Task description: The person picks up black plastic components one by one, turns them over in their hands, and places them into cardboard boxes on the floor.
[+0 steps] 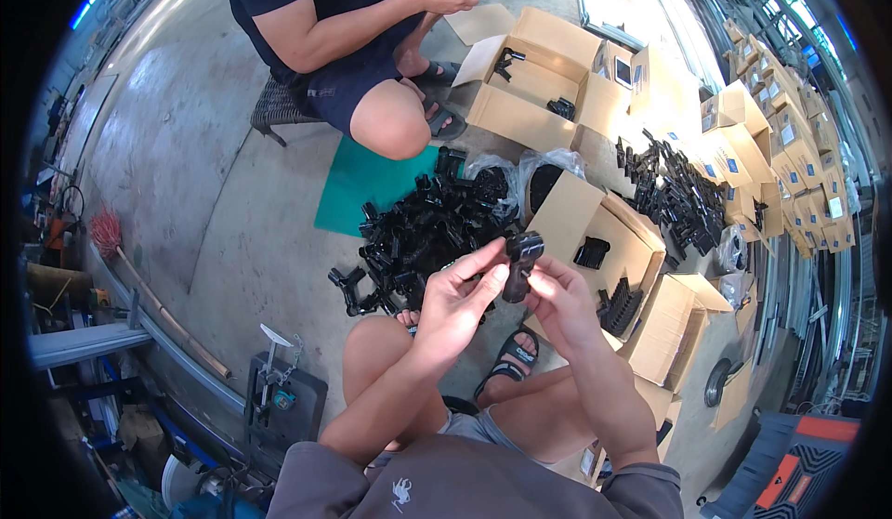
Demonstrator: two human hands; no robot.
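Observation:
Between my two hands, above my knees, is a black pipe-like fitting (pixel 523 251) with a round upper end and a narrower lower part. My left hand (pixel 462 296) pinches it from the left with thumb and fingers. From the other side my right hand (pixel 560 298) grips its lower part, fingers closed. Beyond my hands a heap of similar black fittings (pixel 409 231) covers part of a green mat (pixel 346 183). To the right stands an open cardboard box (pixel 557 208) with a few black parts inside, among them a row of them (pixel 618 305).
Across from me a person (pixel 307 17) sits on a low woven stool (pixel 279 105), holding a small black part. Another open box (pixel 520 115) lies ahead, a second black pile (pixel 674 189) to its right, then stacked cartons (pixel 790 147). A broom (pixel 167 301) lies at left.

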